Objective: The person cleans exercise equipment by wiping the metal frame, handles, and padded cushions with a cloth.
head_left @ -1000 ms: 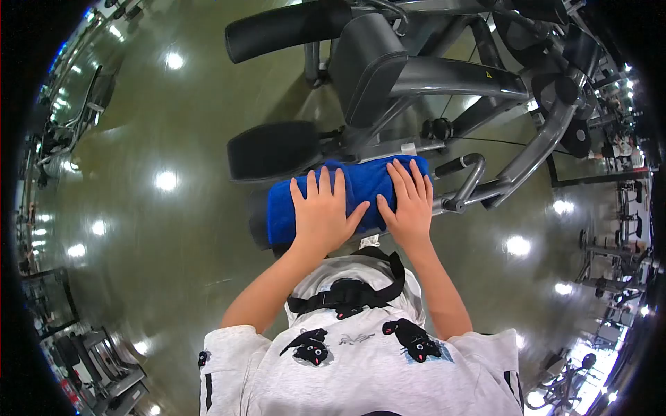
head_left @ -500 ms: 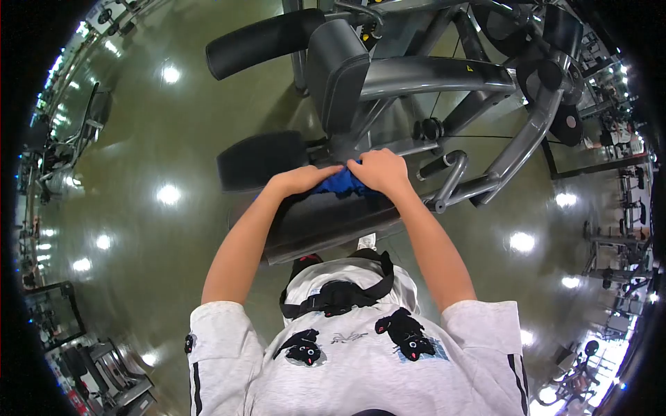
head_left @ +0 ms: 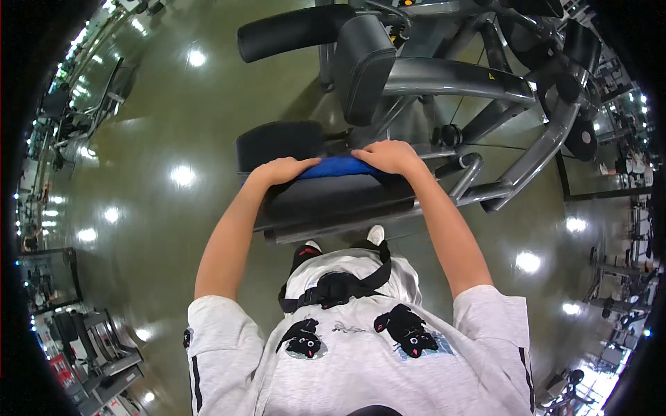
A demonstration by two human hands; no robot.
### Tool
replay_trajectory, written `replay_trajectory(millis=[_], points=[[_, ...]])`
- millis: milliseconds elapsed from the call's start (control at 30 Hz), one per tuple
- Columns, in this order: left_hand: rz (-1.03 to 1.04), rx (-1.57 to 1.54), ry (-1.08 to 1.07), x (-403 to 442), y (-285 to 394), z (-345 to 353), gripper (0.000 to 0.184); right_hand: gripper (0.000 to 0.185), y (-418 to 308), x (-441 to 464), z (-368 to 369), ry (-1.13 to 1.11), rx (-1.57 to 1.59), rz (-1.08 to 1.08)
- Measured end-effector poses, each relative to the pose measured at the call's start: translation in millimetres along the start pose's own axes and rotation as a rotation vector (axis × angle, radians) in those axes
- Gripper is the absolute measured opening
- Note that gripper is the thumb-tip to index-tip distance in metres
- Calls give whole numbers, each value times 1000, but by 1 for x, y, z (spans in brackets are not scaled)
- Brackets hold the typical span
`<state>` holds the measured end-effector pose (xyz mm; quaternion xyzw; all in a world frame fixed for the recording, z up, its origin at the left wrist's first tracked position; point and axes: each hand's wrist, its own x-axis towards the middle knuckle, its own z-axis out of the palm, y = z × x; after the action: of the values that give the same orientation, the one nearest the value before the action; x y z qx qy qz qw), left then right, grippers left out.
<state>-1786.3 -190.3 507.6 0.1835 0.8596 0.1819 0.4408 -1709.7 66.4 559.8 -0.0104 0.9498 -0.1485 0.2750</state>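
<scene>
A blue cloth (head_left: pixel 336 167) lies along the far upper edge of a black padded seat (head_left: pixel 340 196). My left hand (head_left: pixel 281 170) is curled over the cloth's left part, its thumb pointing inward and its fingers hidden beyond the edge. On the right part of the cloth, my right hand (head_left: pixel 388 156) bends over the same edge, thumb inward, fingertips out of sight. A short stretch of cloth shows between the two thumbs, which are apart.
Beyond the seat stand a black backrest pad (head_left: pixel 364 69), a long roller pad (head_left: pixel 295 32) and a lower pad (head_left: pixel 279 144). A grey metal frame with a handle (head_left: pixel 472 175) extends right. Other gym machines (head_left: pixel 97 353) line the sides.
Both hands went from lying flat on the spread cloth to gripping it at the pad's far edge. Most of the pad's top is now uncovered. The view has shifted slightly.
</scene>
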Motion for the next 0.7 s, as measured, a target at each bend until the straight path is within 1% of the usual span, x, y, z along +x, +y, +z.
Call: replay_trajectory(millis=[33,67,100,167,200,267,300,367,400,433,467,500,567,600,667,700], points=[[-44,93,87,-2,-10,2,72,55,-3,0,2,23,12,-37],[-162,156,128,-51,28,-9,77,55,-8,0,4,21,5,-42],[-164,148,132,-66,28,-8,77,56,-17,-2,9,64,13,-86],[-175,169,314,-86,20,-2,72,56,-35,-3,15,102,14,-138],[-181,162,318,-96,18,2,72,53,-45,-3,16,122,-2,-153],[-126,122,561,-114,11,13,55,50,-63,-3,21,165,-40,-193],[-137,114,565,-117,1,23,55,50,-71,-3,25,160,-46,-204],[105,-70,988,-115,-23,48,49,53,-87,0,34,263,-14,-276],[146,-173,1026,-119,-26,56,46,53,-96,3,40,258,-16,-288],[133,-175,1032,-120,-27,64,46,51,-104,6,46,321,-6,-332],[158,-363,1084,-119,-27,71,46,49,-113,8,53,384,7,-374],[187,-550,1132,-119,-29,77,47,49,-122,7,56,379,10,-382],[170,-725,1116,-116,-31,89,50,45,-139,1,60,473,-3,-401],[140,-772,1089,-119,-29,90,51,45,-147,-2,63,473,-2,-400],[114,-821,1059,-127,-26,93,51,45,-157,-9,70,619,-14,-437],[105,-853,1035,-130,-25,95,52,45,-160,-13,74,620,-18,-432]])
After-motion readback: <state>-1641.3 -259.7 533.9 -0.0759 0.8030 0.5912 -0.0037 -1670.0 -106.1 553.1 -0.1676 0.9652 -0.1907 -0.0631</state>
